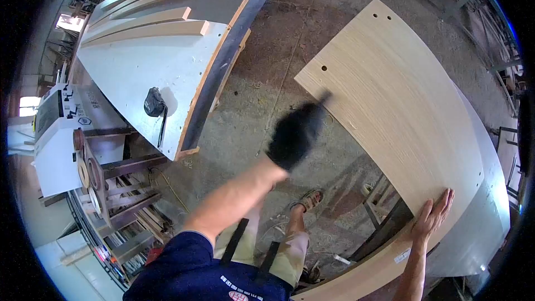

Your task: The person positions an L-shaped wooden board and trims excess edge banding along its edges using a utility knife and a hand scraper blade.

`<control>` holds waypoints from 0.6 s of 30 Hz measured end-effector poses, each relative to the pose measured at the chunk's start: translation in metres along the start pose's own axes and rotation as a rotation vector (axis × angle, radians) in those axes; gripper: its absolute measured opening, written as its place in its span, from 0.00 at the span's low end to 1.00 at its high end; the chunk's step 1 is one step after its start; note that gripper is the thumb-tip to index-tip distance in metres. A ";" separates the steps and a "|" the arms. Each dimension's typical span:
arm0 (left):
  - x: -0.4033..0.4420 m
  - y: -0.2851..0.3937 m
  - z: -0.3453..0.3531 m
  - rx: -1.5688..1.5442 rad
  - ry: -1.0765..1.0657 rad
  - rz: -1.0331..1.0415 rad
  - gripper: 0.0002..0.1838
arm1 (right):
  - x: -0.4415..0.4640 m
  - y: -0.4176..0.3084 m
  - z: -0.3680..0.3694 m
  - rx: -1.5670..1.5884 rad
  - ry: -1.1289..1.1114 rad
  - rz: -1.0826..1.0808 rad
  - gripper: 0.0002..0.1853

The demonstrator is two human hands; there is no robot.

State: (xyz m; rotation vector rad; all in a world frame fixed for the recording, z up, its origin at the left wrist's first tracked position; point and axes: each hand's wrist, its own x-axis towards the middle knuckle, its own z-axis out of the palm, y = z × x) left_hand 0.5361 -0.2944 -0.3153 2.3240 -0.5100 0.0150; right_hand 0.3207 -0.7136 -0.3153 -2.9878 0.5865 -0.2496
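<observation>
My left hand (295,134), in a black glove, is smeared by motion beside the near-left edge of a light wood-grain panel (390,95). It looks closed, and a short dark thing (325,98) juts from it toward the panel; its kind is too blurred to tell. Bare and flat, my right hand (433,218) rests on the panel's lower right part with fingers stretched out. Several dark round holes show in the panel. Under it, a narrow wood-grain strip (362,267) with a small white label (401,256) runs along the bottom.
At upper left stands a white-topped table (145,61) bearing several wooden strips (150,30) and a black bundle (154,102). A white machine (56,134) and a rack with wood offcuts (128,206) are at left. A pale sheet (473,245) lies beneath the panel, above the concrete floor (267,95).
</observation>
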 end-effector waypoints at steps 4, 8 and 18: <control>0.029 -0.058 -0.039 0.184 0.296 -0.094 0.24 | 0.002 -0.007 -0.005 0.011 0.009 -0.018 0.33; -0.018 0.033 0.005 0.101 -0.084 0.094 0.31 | 0.000 -0.006 -0.005 -0.005 -0.004 0.000 0.33; 0.022 -0.075 -0.056 0.506 0.253 -0.119 0.27 | 0.001 -0.007 -0.001 0.033 0.026 0.006 0.33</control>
